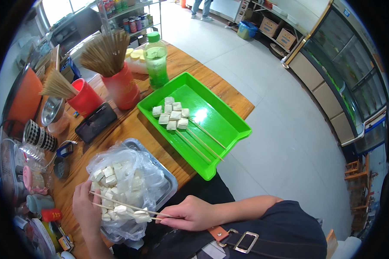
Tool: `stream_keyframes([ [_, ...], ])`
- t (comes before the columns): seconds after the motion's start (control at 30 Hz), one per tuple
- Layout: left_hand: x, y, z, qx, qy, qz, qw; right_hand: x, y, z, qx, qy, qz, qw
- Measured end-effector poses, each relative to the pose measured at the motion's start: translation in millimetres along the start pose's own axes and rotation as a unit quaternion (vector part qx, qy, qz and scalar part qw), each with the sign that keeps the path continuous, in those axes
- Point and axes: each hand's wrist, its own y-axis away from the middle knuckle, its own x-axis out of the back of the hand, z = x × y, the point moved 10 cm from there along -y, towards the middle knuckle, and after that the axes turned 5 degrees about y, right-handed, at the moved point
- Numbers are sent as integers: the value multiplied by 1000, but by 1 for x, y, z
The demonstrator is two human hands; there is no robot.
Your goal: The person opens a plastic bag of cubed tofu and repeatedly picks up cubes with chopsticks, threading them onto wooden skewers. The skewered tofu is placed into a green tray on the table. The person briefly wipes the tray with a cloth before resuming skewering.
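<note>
My right hand [189, 213] grips two thin wooden skewers [126, 204] near their right ends. White tofu-like cubes [123, 211] are threaded on the lower skewer. My left hand [87, 205] is at the left ends of the skewers, its fingers against loose white cubes [108, 176]; whether it pinches one is hidden. These cubes lie in a clear plastic bag [146, 174] set in a grey-rimmed tray [171, 184]. Beyond it, a green plastic tray [220, 129] holds three loaded skewers [201, 145], their white cubes [175, 115] clustered at the far-left end.
Red holders [124, 90] with bundled skewers [105, 55], a green-capped bottle [156, 61] and a smartphone [96, 123] stand on the wooden table [201, 81]. Cups and small containers crowd its left side. A glass-door display fridge [343, 64] is across the tiled floor.
</note>
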Motion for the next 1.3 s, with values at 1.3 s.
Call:
stream_keyframes([
  [1.3, -44, 55, 25, 247, 746, -82, 613, 2, -3, 6, -77, 38, -42, 995],
])
